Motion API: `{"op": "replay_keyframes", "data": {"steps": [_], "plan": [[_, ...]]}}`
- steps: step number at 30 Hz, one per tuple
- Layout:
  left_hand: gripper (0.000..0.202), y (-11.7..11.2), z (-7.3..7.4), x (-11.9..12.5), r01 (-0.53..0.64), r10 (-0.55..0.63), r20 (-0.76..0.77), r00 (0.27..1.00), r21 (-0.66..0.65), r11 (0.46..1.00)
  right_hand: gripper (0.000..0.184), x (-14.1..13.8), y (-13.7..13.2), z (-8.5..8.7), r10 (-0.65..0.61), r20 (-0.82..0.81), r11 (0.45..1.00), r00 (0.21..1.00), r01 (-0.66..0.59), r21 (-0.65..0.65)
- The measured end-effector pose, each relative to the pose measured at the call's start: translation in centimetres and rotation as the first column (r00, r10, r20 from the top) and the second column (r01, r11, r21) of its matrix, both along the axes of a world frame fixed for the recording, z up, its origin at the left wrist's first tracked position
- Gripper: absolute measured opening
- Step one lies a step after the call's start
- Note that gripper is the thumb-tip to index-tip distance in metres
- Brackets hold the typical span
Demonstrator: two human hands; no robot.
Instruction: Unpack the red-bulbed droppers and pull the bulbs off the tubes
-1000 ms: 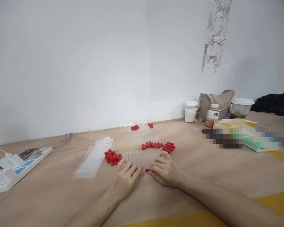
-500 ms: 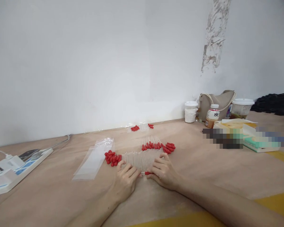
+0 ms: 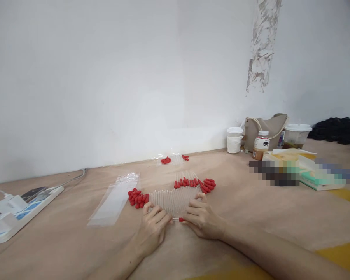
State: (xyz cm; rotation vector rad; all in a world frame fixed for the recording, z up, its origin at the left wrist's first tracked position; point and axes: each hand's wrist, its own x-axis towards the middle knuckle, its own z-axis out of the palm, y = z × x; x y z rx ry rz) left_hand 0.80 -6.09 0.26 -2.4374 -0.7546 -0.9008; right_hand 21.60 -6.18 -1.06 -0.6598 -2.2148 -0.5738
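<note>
A glass dropper (image 3: 175, 219) with a red rubber bulb lies crosswise between my two hands. My left hand (image 3: 154, 225) pinches its glass stem, and the fingers of my right hand (image 3: 202, 217) close over the red bulb, most of which they hide. Just beyond my fingers, clear glass droppers (image 3: 169, 200) lie side by side in a row. Red bulbs (image 3: 138, 198) bunch at the row's left end, and more red bulbs (image 3: 207, 185) stick out at its right. Behind it, further droppers (image 3: 186, 181) lie with their red bulbs toward me.
Clear plastic bags (image 3: 113, 204) lie to the left, near a white power strip (image 3: 37, 208). A bag of red-bulbed droppers (image 3: 176, 158) rests by the wall. At right stand a white-lidded cup (image 3: 235, 140), a bottle (image 3: 261, 146), a grey bag (image 3: 272, 126) and a box (image 3: 317, 177).
The view has shifted slightly. My right fingers now cover more of the red bulb, and a little more of the glass stem shows between my hands. The rows of droppers look the same.
</note>
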Motion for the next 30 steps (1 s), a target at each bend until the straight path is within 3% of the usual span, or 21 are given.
{"op": "replay_keyframes", "data": {"steps": [7,11,13,15,17,19,24,30], "plan": [[0.023,0.3,-0.3,-0.6,0.038,-0.040,-0.060,0.997,-0.042,0.998,0.019,0.4,-0.1,0.5,0.043,-0.029,0.997,0.999,-0.045,-0.059],[0.022,1.6,0.3,-2.2,0.001,0.001,0.064,0.998,-0.044,0.999,0.018,2.0,0.9,0.8,0.009,-0.199,0.984,0.980,-0.044,-0.175],[0.021,2.5,0.8,-3.1,-0.087,0.095,0.135,0.986,-0.068,0.994,0.018,3.5,2.1,1.0,-0.098,-0.390,0.950,0.915,-0.030,-0.310],[0.024,3.3,1.4,-3.8,-0.188,0.206,0.151,0.967,-0.126,0.974,0.022,5.3,3.9,1.4,-0.278,-0.539,0.886,0.795,-0.005,-0.464],[0.030,3.8,1.6,-4.3,-0.261,0.288,0.137,0.948,-0.186,0.947,0.025,7.1,6.0,1.8,-0.436,-0.580,0.826,0.688,0.051,-0.561],[0.032,4.2,1.5,-4.7,-0.295,0.325,0.134,0.936,-0.207,0.933,0.026,8.8,8.2,2.0,-0.593,-0.553,0.731,0.585,0.103,-0.675],[0.021,5.0,0.6,-5.0,-0.326,0.344,0.123,0.931,-0.145,0.934,0.025,11.2,11.5,0.8,-0.664,-0.546,0.663,0.510,0.065,-0.746],[0.027,5.0,0.0,-4.2,-0.347,0.344,-0.044,0.938,-0.109,0.932,0.025,11.1,11.8,-1.6,-0.640,-0.593,0.654,0.488,-0.060,-0.754]]}}
